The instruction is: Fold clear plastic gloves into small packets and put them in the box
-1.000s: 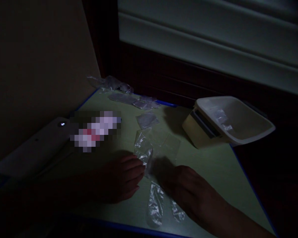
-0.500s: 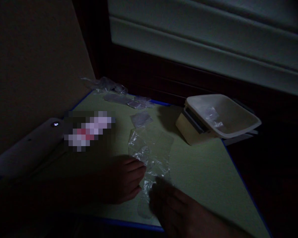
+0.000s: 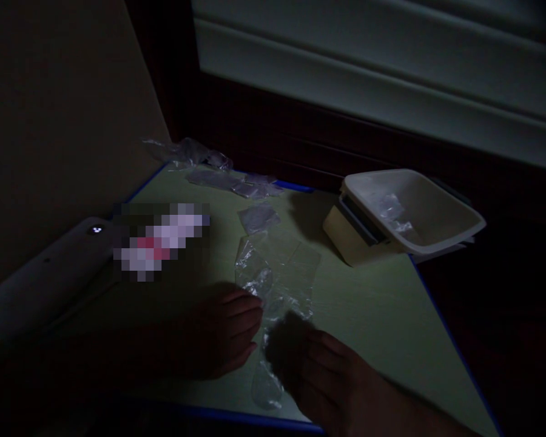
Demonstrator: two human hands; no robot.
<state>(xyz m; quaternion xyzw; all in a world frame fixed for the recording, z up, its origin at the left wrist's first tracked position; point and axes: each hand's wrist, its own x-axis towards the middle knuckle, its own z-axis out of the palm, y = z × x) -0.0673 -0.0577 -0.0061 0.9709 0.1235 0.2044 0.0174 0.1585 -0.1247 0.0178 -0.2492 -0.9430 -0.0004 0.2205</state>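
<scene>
A clear plastic bag [image 3: 289, 279] lies spread on the pale green table, wrinkled and shiny. My left hand [image 3: 232, 334] rests at its left edge, fingers loosely bent and thumb a little apart, with nothing visible in it. On the other side, my right hand [image 3: 332, 379] hovers over a dark shadow, fingers side by side and loosely extended; nothing shows in it. Between the hands a narrow strip of clear plastic [image 3: 267, 388] reaches toward the front edge. Just beyond the bag lies a small folded plastic square [image 3: 258, 217]. The palms are hidden.
At the back right stands a cream bin [image 3: 341, 237], tilted in view, with crumpled clear plastic [image 3: 391, 209] inside. Folded plastic pieces [image 3: 218, 180] and a crumpled plastic heap [image 3: 188, 152] line the back edge. A pale long object with a small light [image 3: 64, 261] lies left, beside a blurred-out item [image 3: 164, 240].
My right hand has drawn back to the right, off the plastic strip, which now shows more fully. My left hand has shifted only slightly. The view has moved a little.
</scene>
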